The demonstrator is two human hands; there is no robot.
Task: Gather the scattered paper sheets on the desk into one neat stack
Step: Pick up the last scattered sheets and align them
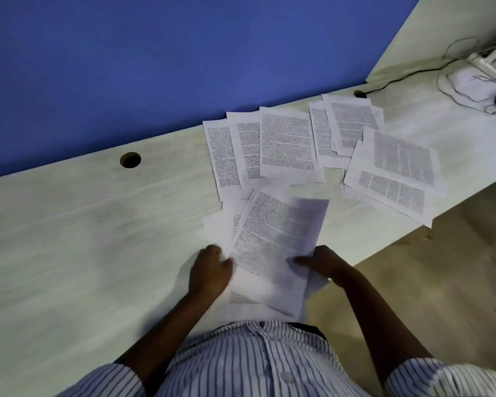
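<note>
1. Desk (69,239): pale wood-grain top, runs diagonally across the view and carries all the paper.
2. Blue partition (155,53): stands along the desk's far edge.
3. Striped shirt (255,362): bottom of the view, close to the desk's near edge.
4. Scattered sheets (287,144): printed pages overlapping in a loose row against the partition. Right-hand pile (395,173): more overlapping pages, one corner past the desk's near edge.
5. Near sheaf (272,247): several printed pages, fanned and misaligned, at the near edge in front of the shirt. The top page is motion-blurred.
6. Left hand (209,270): fingers curled on the sheaf's left edge. Right hand (324,260): pinches the right edge, thumb on top. The hands are apart, with the sheaf between them.
7. Cable hole (130,159): round, in the desk left of the sheets, near the partition.
</note>
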